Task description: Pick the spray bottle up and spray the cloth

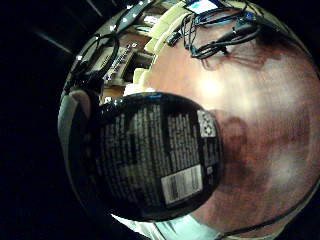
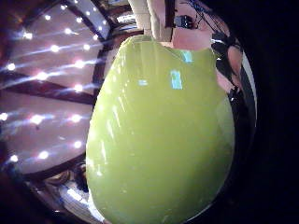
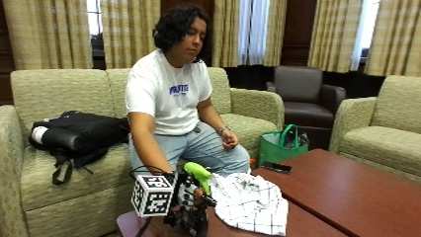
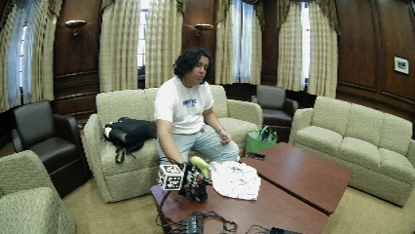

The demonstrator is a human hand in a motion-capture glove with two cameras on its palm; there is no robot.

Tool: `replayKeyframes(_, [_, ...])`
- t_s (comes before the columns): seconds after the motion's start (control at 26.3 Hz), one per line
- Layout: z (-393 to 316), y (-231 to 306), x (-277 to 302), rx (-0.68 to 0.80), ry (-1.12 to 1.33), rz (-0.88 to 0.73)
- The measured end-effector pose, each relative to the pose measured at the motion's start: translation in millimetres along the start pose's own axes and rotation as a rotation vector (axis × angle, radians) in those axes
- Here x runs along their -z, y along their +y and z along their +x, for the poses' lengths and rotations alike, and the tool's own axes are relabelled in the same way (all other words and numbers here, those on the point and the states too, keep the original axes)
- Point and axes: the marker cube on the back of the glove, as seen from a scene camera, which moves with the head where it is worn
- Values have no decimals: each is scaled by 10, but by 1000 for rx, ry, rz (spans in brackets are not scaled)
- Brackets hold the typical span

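A person in a white T-shirt sat on a pale green upholstered sofa (image 3: 59,94) behind a reddish-brown wooden worktop (image 3: 349,192). The black-gloved right hand (image 3: 188,195) was down at the near corner of the worktop, its fingers curled round a spray bottle with a dark labelled body and a lime-green trigger head (image 3: 196,174); the bottle stood roughly upright in that grip, its green head rising above the glove and its nozzle turned toward a white cloth with a thin dark check (image 3: 250,201). The cloth lay crumpled on the worktop just beside the bottle, with one edge hanging over the worktop's front. In the little finger side palm view the bottle's dark body, with white print and a barcode on its label, filled much of the picture close to the palm, and the wooden worktop lay beyond it. In the thumb side palm view the glossy green head filled most of the picture. The bare left hand (image 3: 230,143) rested on the person's lap, well apart from the bottle and cloth. A black backpack (image 3: 82,133) lay on the sofa beside the person, and a green bag (image 3: 279,145) stood on the floor beyond the worktop.
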Motion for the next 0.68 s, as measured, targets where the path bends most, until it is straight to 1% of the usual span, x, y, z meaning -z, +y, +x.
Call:
replayKeyframes(0.19, [-37,-2,-37,12,2,3])
replayKeyframes(0.42, [-26,42,-48,53,-36,62])
replayKeyframes(0.68, [6,144,-10,103,-107,55])
